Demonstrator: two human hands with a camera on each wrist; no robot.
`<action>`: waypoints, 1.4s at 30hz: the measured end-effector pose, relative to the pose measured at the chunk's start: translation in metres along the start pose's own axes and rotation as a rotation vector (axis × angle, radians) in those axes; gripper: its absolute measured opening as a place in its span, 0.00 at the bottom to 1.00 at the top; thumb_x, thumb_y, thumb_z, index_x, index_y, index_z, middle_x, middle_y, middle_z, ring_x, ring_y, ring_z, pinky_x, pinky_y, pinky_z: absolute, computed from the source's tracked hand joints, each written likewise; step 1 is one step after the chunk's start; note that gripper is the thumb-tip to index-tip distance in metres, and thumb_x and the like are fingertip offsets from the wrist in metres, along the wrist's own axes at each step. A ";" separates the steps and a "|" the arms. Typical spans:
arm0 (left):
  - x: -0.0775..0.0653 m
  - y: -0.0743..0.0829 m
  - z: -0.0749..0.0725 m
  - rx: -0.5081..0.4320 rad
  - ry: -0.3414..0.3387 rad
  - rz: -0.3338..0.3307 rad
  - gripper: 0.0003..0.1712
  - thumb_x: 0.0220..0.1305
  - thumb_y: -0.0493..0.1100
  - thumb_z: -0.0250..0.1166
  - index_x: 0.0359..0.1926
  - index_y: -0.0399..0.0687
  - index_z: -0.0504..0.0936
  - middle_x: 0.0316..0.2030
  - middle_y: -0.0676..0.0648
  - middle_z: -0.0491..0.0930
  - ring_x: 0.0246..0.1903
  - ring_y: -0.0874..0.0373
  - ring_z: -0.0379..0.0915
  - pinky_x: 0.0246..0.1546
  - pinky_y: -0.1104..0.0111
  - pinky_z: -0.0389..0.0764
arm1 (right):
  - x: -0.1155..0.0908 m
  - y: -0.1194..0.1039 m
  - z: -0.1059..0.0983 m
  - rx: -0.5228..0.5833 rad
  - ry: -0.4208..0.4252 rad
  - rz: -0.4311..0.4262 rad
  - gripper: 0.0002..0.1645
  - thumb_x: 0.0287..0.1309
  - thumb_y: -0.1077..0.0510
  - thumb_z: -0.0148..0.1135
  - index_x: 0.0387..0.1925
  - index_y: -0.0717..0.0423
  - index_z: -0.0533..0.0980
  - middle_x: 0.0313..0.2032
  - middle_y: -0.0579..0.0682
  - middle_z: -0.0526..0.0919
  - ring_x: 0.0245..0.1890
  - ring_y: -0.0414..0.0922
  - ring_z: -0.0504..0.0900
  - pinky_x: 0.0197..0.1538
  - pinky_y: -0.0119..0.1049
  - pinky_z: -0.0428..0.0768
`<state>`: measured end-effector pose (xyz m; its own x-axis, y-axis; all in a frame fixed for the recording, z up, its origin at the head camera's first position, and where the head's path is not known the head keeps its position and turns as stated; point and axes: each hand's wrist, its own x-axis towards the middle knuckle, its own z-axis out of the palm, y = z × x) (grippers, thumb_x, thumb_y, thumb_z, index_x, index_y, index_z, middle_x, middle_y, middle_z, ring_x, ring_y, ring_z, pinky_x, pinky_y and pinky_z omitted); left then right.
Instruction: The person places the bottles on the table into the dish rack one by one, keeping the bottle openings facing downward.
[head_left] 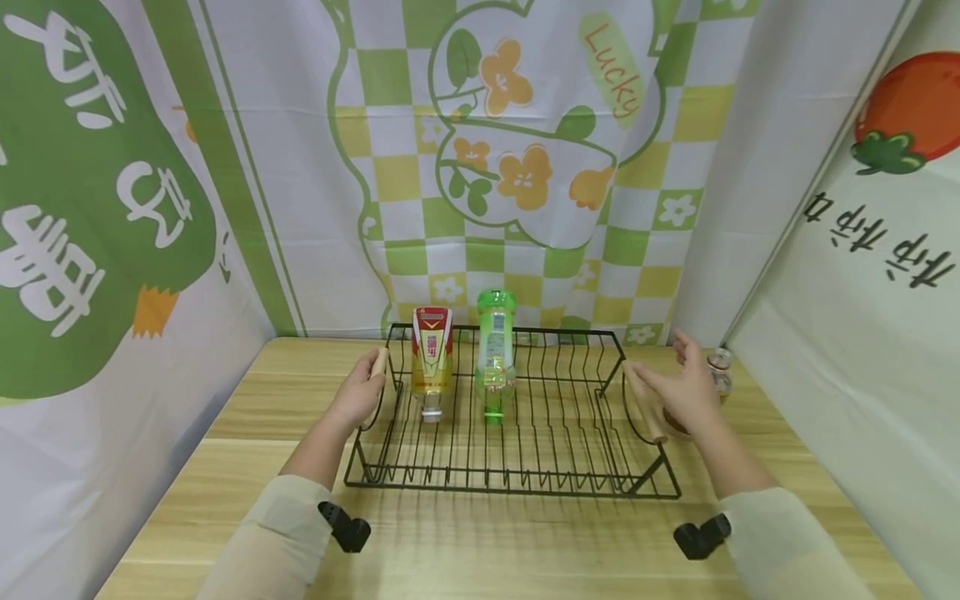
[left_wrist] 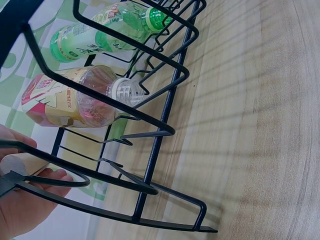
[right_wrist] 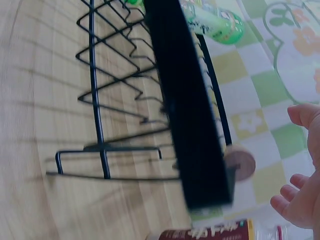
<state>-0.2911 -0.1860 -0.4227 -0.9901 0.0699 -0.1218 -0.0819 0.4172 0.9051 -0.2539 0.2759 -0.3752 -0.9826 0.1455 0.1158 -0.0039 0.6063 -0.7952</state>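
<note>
A black wire dish rack with wooden handles stands on the table. My left hand grips the left handle, fingers curled round the wood. At the right handle, my right hand has its fingers spread; the right wrist view shows a gap between this hand and the handle's round end. Inside the rack, a bottle with a red and yellow label leans neck down, its clear neck uncapped. Beside it a green bottle also points downward, green cap lowest.
Just right of the rack, partly hidden behind my right hand, is another bottle; its dark red label shows in the right wrist view. Patterned curtains hang close behind and along both sides of the wooden table.
</note>
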 end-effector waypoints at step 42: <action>0.001 0.000 -0.001 0.004 -0.002 -0.011 0.35 0.77 0.41 0.38 0.78 0.43 0.36 0.77 0.35 0.40 0.75 0.36 0.38 0.74 0.43 0.49 | 0.014 0.094 -0.026 0.002 0.175 0.205 0.60 0.59 0.48 0.66 0.76 0.64 0.38 0.73 0.75 0.46 0.70 0.74 0.52 0.68 0.69 0.57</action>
<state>-0.2921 -0.1868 -0.4224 -0.9888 0.0671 -0.1330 -0.0927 0.4217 0.9020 -0.2633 0.3547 -0.4329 -0.9159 0.3980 0.0529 0.1916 0.5490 -0.8136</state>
